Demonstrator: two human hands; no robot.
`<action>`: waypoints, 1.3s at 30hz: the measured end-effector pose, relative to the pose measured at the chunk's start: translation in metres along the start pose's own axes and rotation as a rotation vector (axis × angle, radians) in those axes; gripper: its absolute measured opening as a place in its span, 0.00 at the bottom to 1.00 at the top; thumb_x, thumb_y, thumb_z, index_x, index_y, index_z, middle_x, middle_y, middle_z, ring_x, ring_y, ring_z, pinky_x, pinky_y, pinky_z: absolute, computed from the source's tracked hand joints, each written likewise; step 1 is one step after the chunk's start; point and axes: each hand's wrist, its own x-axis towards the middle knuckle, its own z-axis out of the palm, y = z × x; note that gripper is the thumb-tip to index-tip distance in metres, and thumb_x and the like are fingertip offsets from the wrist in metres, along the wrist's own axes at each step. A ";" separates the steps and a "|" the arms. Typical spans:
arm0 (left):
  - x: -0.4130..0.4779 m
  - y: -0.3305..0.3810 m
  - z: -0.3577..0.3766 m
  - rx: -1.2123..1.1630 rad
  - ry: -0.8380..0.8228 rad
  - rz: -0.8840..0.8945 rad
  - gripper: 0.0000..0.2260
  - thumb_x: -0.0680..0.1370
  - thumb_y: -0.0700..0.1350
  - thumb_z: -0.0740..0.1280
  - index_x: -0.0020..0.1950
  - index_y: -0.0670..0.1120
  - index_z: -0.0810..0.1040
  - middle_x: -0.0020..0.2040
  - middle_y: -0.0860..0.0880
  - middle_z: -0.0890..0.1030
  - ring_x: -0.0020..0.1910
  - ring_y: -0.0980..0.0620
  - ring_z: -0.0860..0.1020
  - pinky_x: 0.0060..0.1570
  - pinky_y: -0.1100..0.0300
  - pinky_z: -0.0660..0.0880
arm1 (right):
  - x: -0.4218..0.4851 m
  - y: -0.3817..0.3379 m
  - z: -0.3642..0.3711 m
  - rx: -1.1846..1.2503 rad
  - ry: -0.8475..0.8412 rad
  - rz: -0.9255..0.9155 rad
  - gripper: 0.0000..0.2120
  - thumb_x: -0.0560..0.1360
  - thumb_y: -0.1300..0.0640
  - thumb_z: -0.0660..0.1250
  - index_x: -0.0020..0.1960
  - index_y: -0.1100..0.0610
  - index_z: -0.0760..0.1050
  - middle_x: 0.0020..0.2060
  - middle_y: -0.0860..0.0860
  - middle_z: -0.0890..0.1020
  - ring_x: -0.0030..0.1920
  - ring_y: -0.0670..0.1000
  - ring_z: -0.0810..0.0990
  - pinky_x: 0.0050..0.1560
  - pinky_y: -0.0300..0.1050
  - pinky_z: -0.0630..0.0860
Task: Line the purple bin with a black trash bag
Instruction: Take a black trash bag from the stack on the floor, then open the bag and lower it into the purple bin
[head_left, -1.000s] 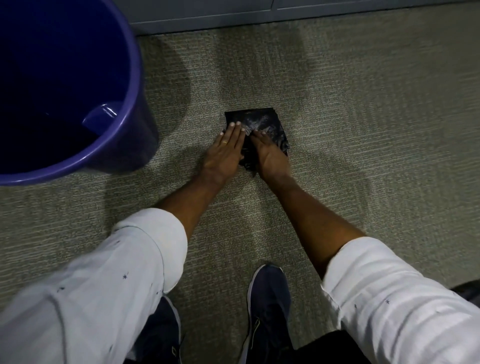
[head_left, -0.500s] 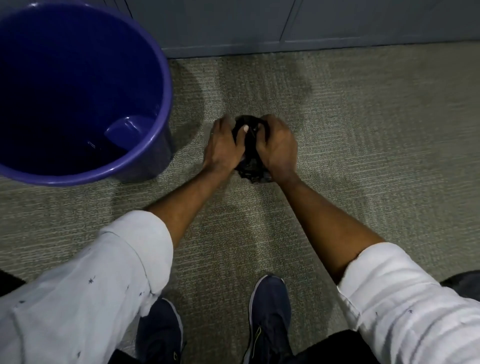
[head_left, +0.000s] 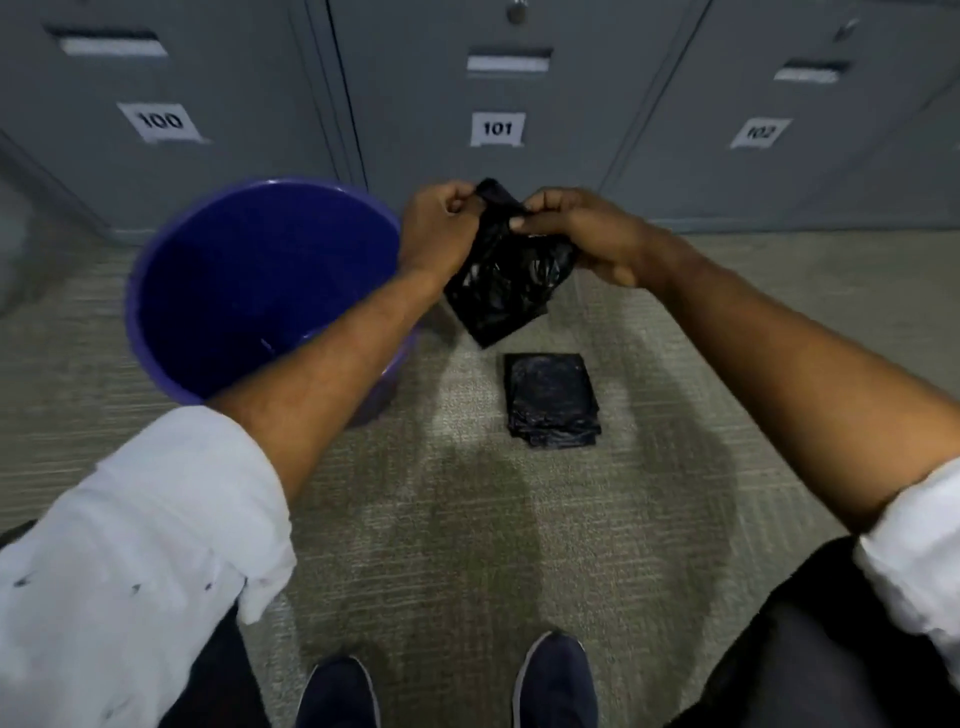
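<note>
At upper centre of the frame, the left hand and right hand pinch the top edge of a folded black trash bag, which hangs below their fingertips; the purple bin stands open at left, a folded stack of bags on the carpet below

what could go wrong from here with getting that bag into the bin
The black bag is still a folded wad, pinched only at its top edge by the left hand and right hand, so it may tear or slip. It could drop onto the folded stack rather than the purple bin.
</note>
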 end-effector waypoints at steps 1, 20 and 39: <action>0.001 0.010 -0.013 -0.007 0.010 0.020 0.10 0.82 0.43 0.67 0.59 0.41 0.85 0.53 0.43 0.87 0.54 0.46 0.85 0.59 0.51 0.82 | -0.001 -0.016 0.000 -0.008 0.028 -0.012 0.05 0.72 0.57 0.74 0.42 0.49 0.79 0.38 0.47 0.83 0.40 0.46 0.82 0.39 0.39 0.76; -0.088 0.101 -0.236 0.036 0.666 0.315 0.11 0.80 0.52 0.69 0.48 0.44 0.82 0.41 0.51 0.81 0.39 0.60 0.76 0.43 0.64 0.73 | 0.005 -0.161 0.062 -0.913 0.330 -0.570 0.15 0.69 0.69 0.66 0.53 0.56 0.76 0.57 0.53 0.78 0.50 0.52 0.75 0.59 0.59 0.76; -0.160 0.048 -0.319 1.126 0.389 0.373 0.18 0.81 0.50 0.58 0.64 0.44 0.80 0.66 0.40 0.72 0.49 0.34 0.81 0.49 0.43 0.80 | 0.041 -0.202 0.068 -0.983 0.210 -1.146 0.11 0.80 0.55 0.62 0.61 0.55 0.72 0.54 0.54 0.78 0.47 0.49 0.74 0.49 0.40 0.72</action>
